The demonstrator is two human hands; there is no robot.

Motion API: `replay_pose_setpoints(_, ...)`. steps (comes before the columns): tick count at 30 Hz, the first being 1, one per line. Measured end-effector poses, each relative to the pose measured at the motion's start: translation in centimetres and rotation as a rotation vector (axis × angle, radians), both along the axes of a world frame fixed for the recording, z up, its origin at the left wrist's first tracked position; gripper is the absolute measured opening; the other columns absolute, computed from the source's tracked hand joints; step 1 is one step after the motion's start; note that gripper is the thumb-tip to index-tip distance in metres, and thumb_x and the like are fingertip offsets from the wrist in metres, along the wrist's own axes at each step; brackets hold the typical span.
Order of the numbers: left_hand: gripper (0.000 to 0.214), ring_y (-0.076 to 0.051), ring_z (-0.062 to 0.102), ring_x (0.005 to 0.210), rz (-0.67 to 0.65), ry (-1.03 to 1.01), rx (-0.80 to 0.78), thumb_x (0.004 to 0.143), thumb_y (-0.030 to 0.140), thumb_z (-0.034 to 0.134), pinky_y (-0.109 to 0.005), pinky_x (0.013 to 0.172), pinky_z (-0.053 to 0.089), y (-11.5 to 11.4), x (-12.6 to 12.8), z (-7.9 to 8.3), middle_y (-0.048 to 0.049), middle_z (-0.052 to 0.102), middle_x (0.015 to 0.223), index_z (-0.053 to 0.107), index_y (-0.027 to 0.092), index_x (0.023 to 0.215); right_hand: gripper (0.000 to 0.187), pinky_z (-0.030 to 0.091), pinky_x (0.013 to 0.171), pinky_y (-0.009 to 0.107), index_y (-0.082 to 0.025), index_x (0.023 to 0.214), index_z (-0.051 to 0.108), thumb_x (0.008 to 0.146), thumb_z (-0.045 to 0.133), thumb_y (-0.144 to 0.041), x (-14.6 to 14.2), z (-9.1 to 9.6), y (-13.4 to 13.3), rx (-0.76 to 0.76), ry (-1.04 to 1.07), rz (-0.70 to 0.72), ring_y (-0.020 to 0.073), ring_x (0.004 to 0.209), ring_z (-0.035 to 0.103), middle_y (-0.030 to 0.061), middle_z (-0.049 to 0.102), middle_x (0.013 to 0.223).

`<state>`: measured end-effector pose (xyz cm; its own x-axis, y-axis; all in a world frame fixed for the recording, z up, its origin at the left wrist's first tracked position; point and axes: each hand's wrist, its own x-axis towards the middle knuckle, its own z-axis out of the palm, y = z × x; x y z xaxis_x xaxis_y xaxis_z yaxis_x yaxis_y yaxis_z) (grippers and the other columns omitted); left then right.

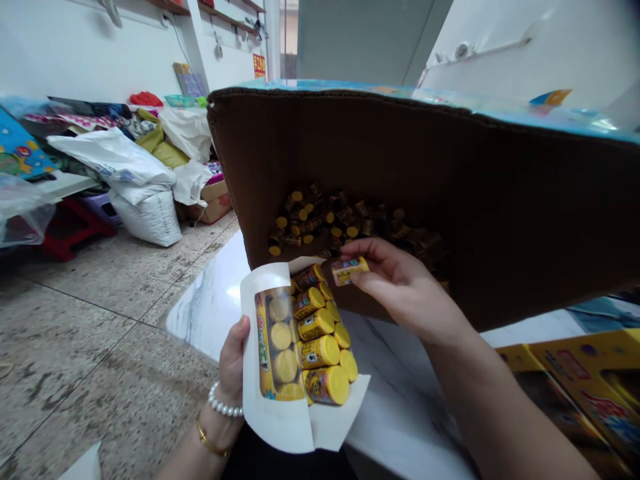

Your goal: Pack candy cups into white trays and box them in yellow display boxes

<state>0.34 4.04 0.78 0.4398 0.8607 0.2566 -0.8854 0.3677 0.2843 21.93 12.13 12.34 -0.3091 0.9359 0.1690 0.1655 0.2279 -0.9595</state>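
One tub [346, 273] is clamped between the right fingers [376, 249], just beside the opened pack [280, 421] gripped by the left fingers [240, 332]; loose tubs [352, 231] are seen beyond the right fingers, inside the carton [345, 137].

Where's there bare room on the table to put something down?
Bare marble tabletop shows left of the carton and the small box, and again between that box and the right forearm. It's crowded at the right, where yellow packages lie, and inside the carton, where tubs are heaped.

The pinched canister [350, 271] is too blurred to read, and the right edge crops the carton [370, 130].
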Motion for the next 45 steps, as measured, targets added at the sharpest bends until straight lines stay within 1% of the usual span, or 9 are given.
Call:
replay_pose_setpoints(6, 0.047, -0.031, 0.063, 0.121, 0.026, 0.048, 0.005, 0.099, 0.039, 0.037, -0.049, 0.113, 0.038, -0.2, 0.2, -0.1, -0.0112, 0.074, 0.119, 0.065, 0.014, 0.127, 0.034, 0.062, 0.083, 0.036, -0.025, 0.094, 0.054, 0.071, 0.08, -0.028, -3.5, -1.6, -1.8, 0.027, 0.308, -0.117, 0.021, 0.091, 0.074, 0.0018, 0.074, 0.093)
replay_pose_setpoints(11, 0.049, -0.033, 0.055, 0.13, 0.032, 0.025, -0.015, 0.099, 0.043, 0.034, -0.055, 0.115, 0.032, -0.4, 0.4, -0.2, -0.0125, 0.073, 0.121, 0.066, 0.017, 0.126, 0.024, 0.059, 0.083, 0.034, -0.023, 0.096, 0.064, 0.077, 0.079, -0.028, -4.1, -2.9, -2.7, 0.444, -0.065, -0.276, 0.0187, 0.087, 0.071, 0.0031, 0.072, 0.098)
replay_pose_setpoints(15, 0.046, -0.033, 0.061, 0.122, 0.027, -0.004, -0.021, 0.098, 0.039, 0.037, -0.054, 0.113, 0.036, -0.5, 0.6, -0.1, -0.0121, 0.073, 0.12, 0.067, 0.016, 0.125, 0.021, 0.053, 0.093, 0.037, -0.021, 0.104, 0.07, 0.085, 0.073, -0.03, -4.1, -2.8, -2.4, 0.711, -0.357, -0.123, 0.0219, 0.101, 0.066, 0.0056, 0.073, 0.105)
replay_pose_setpoints(19, 0.042, -0.026, 0.068, 0.113, 0.059, -0.079, 0.014, 0.1, 0.031, 0.039, -0.042, 0.111, 0.042, -0.3, 0.3, -0.1, -0.0108, 0.073, 0.121, 0.067, 0.013, 0.124, 0.027, 0.053, 0.089, 0.033, -0.021, 0.111, 0.072, 0.092, 0.062, -0.038, -0.8, -0.9, -0.5, 0.612, -0.613, -0.138, 0.0213, 0.102, 0.067, 0.0081, 0.069, 0.116)
replay_pose_setpoints(25, 0.042, -0.032, 0.064, 0.118, 0.046, -0.04, 0.005, 0.098, 0.032, 0.042, -0.049, 0.111, 0.041, 0.1, -0.3, -0.3, -0.013, 0.072, 0.121, 0.067, 0.012, 0.126, 0.027, 0.047, 0.061, 0.037, -0.014, 0.084, 0.075, 0.083, 0.068, -0.04, 6.2, 0.1, 3.2, 0.083, -1.43, -0.248, 0.0331, 0.079, 0.069, 0.0183, 0.072, 0.083)
replay_pose_setpoints(28, 0.042, -0.035, 0.063, 0.12, 0.041, 0.005, -0.013, 0.096, 0.036, 0.045, -0.054, 0.112, 0.039, 0.3, -0.2, 0.3, -0.0121, 0.076, 0.111, 0.069, 0.015, 0.123, 0.011, 0.047, 0.061, 0.037, -0.012, 0.082, 0.074, 0.078, 0.069, -0.021, 6.3, -1.9, 4.5, 0.06, -1.408, -0.227, 0.0326, 0.078, 0.069, 0.0196, 0.072, 0.082)
replay_pose_setpoints(33, 0.036, -0.033, 0.066, 0.115, 0.123, 0.004, -0.024, 0.094, 0.033, 0.048, -0.051, 0.11, 0.042, 0.2, -0.1, 0.5, -0.0096, 0.078, 0.105, 0.074, 0.016, 0.112, 0.02, 0.05, 0.065, 0.037, -0.013, 0.094, 0.07, 0.075, 0.066, -0.014, 4.9, -3.9, 5.4, 0.071, -1.313, -0.202, 0.0307, 0.081, 0.069, 0.0167, 0.072, 0.084)
replay_pose_setpoints(40, 0.039, -0.03, 0.071, 0.104, 0.259, -0.011, -0.215, 0.087, 0.038, 0.057, -0.045, 0.096, 0.055, 0.2, 0.2, -0.2, -0.0083, 0.074, 0.12, 0.072, 0.019, 0.118, 0.037, 0.054, 0.074, 0.026, -0.024, 0.119, 0.056, 0.083, 0.062, -0.021, 1.5, 0.1, 0.1, 0.168, -0.356, 0.246, 0.0158, 0.088, 0.068, 0.0023, 0.068, 0.106)
replay_pose_setpoints(45, 0.026, -0.023, 0.075, 0.086, 0.382, -0.073, -0.159, 0.087, 0.028, 0.058, -0.033, 0.082, 0.061, 0.2, 0.4, 0.2, -0.0065, 0.08, 0.097, 0.077, 0.018, 0.102, 0.028, 0.049, 0.088, 0.029, -0.02, 0.105, 0.065, 0.078, 0.072, -0.015, -1.7, 1.7, -4.1, 0.449, -0.429, 0.454, 0.0175, 0.095, 0.062, 0.0024, 0.069, 0.099)
